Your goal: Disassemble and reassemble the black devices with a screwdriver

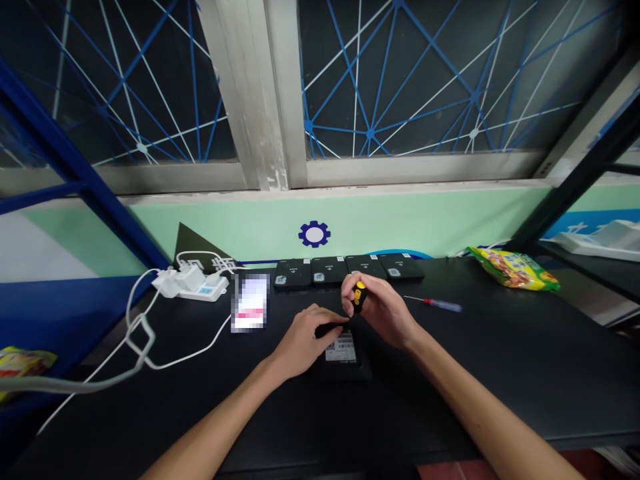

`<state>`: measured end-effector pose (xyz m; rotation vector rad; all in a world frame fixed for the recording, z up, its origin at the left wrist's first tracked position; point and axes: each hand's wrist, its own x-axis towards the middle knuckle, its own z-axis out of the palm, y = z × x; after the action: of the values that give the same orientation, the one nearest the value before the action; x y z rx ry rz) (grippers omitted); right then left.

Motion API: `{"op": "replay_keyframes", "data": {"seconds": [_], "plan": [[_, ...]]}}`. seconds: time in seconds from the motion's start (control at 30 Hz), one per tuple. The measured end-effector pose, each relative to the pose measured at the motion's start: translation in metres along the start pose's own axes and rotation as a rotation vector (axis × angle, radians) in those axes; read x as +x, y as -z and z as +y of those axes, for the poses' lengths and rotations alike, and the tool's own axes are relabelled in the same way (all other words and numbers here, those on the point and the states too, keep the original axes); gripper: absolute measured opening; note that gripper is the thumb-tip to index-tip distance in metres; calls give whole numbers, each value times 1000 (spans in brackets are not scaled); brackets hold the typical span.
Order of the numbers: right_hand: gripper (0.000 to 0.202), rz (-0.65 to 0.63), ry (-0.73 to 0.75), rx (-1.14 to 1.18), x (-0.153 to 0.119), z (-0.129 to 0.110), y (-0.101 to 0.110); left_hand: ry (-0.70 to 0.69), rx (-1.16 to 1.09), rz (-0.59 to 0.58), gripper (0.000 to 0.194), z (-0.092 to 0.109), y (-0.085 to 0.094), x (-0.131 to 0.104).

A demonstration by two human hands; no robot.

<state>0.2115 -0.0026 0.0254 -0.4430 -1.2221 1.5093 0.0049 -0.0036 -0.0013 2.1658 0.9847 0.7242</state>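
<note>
My right hand (376,308) is closed around the short black-and-yellow handle (358,297) of what looks like a stubby screwdriver, held upright above a flat black device. Its tip is too dark to make out. The black device (365,369) lies on the table with a white printed label (341,348) facing up. My left hand (306,340) grips the far left side of this device, fingers across its far edge and thumb beside the label. Part of the device is hidden under that hand.
Several flat black boxes (293,273) line the table's back. A thin screwdriver (443,305) lies to the right, before a yellow-green snack bag (520,268). On the left are a lit phone (251,303), a white power strip (203,288) and loose white cables (210,345).
</note>
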Motion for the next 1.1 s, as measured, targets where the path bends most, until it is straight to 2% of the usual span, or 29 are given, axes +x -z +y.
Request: {"op": "replay_keyframes", "data": {"seconds": [0.2, 0.37, 0.47, 0.6, 0.8, 1.1], "plan": [[19, 7, 11, -55, 1, 3, 1, 10, 22, 1, 26, -1, -1, -1], [27, 11, -23, 22, 1, 3, 0, 8, 30, 0, 24, -3, -2, -1], [21, -1, -20, 44, 1, 2, -1, 0, 14, 3, 25, -3, -2, 0], [36, 4, 1, -17, 2, 1, 1, -7, 23, -5, 25, -3, -1, 0], [26, 71, 15, -114, 5, 7, 5, 1, 36, 1, 24, -3, -1, 0], [28, 38, 1, 83, 3, 4, 1, -12, 9, 0, 25, -4, -1, 0]]}}
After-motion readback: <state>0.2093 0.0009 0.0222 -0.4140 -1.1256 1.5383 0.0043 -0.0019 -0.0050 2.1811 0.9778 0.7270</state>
